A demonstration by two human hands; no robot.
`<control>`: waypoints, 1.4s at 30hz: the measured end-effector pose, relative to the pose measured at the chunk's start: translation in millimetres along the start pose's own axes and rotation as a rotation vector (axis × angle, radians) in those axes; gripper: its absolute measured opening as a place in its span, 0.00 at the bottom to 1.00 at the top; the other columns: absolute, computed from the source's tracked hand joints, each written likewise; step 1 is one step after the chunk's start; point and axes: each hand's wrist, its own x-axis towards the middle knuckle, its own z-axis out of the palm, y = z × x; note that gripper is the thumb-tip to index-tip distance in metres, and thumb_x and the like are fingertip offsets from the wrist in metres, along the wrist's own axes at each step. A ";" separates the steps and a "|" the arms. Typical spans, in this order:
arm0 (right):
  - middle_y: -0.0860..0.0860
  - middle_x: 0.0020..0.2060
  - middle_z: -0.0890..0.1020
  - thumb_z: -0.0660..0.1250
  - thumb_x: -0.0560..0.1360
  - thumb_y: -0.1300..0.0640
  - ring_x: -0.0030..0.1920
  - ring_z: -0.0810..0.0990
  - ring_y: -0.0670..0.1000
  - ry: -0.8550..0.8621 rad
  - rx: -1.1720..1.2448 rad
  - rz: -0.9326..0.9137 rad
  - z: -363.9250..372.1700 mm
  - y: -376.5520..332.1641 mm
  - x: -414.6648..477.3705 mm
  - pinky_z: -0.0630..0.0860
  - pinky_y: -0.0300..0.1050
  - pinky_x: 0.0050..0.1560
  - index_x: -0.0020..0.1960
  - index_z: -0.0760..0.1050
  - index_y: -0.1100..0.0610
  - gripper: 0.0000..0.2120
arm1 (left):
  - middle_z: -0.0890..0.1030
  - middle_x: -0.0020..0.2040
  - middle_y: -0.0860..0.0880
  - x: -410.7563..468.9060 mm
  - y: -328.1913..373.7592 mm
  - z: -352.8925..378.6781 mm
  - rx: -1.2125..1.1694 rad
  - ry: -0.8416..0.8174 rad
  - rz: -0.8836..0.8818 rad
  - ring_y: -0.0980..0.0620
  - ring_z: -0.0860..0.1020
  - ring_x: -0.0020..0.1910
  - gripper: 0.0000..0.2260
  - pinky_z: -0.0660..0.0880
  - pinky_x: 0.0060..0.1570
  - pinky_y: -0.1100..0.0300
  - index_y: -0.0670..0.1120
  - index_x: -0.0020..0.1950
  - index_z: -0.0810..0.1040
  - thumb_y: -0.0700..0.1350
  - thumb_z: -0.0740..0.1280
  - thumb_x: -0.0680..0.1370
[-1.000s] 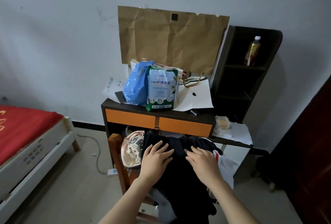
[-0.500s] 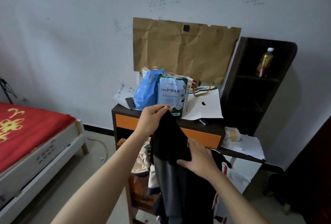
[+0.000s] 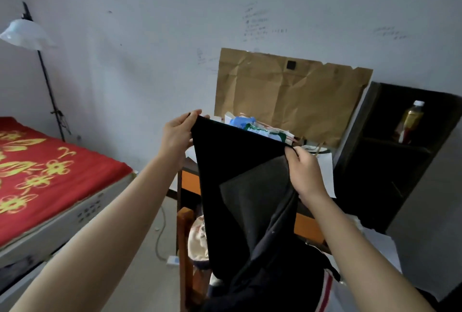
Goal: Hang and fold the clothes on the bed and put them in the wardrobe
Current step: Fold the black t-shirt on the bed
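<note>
A black garment (image 3: 240, 169) is stretched in the air in front of me, over the desk. My left hand (image 3: 178, 134) pinches its upper left corner, and my right hand (image 3: 303, 174) pinches the upper right corner, slightly lower. The cloth hangs down onto a pile of other clothes (image 3: 280, 284) on a wooden chair (image 3: 185, 244), including a pale patterned piece (image 3: 197, 241) and one with red and white stripes (image 3: 327, 286). The bed (image 3: 45, 176) with a red flowered cover is at the left.
A desk with orange drawers (image 3: 190, 181) stands behind the chair, carrying bags and papers (image 3: 252, 127) below brown paper (image 3: 290, 94) on the wall. A dark shelf (image 3: 400, 151) holds a bottle (image 3: 410, 122). A floor lamp (image 3: 27, 34) stands beside the bed. A cable and power strip (image 3: 172, 259) lie on the floor.
Both hands went from resting on the pile to lifting the black garment. They have moved apart and up, spreading its top edge. My view has tilted up and left.
</note>
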 end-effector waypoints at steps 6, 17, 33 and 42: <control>0.49 0.26 0.68 0.60 0.80 0.56 0.26 0.66 0.41 -0.184 0.198 -0.140 38.5 -58.3 25.8 0.64 0.35 0.29 0.32 0.67 0.58 0.18 | 0.85 0.43 0.53 4.3 44.7 -63.1 -0.060 0.151 0.150 0.57 0.82 0.40 0.06 0.76 0.35 0.66 0.49 0.48 0.79 0.47 0.63 0.80; 0.49 0.26 0.60 0.63 0.78 0.55 0.28 0.59 0.44 -0.559 0.405 -0.346 192.8 -150.4 4.1 0.58 0.41 0.30 0.32 0.63 0.57 0.18 | 0.84 0.38 0.55 -68.3 137.9 -216.9 0.130 0.513 0.439 0.59 0.81 0.34 0.07 0.73 0.28 0.69 0.50 0.48 0.80 0.45 0.62 0.80; 0.46 0.23 0.61 0.64 0.77 0.47 0.26 0.60 0.47 -0.827 0.322 -0.223 510.0 -234.9 -82.8 0.58 0.44 0.32 0.27 0.57 0.54 0.25 | 0.82 0.44 0.55 -93.6 202.4 -469.2 0.693 0.679 0.418 0.62 0.79 0.44 0.06 0.75 0.48 0.69 0.50 0.52 0.80 0.43 0.65 0.78; 0.50 0.25 0.64 0.65 0.76 0.46 0.29 0.63 0.49 -1.022 0.315 -0.050 642.3 -242.6 -120.8 0.58 0.45 0.32 0.28 0.61 0.56 0.24 | 0.80 0.38 0.59 -63.7 181.7 -578.4 0.861 0.817 0.386 0.71 0.75 0.35 0.06 0.68 0.40 0.77 0.49 0.48 0.83 0.43 0.65 0.78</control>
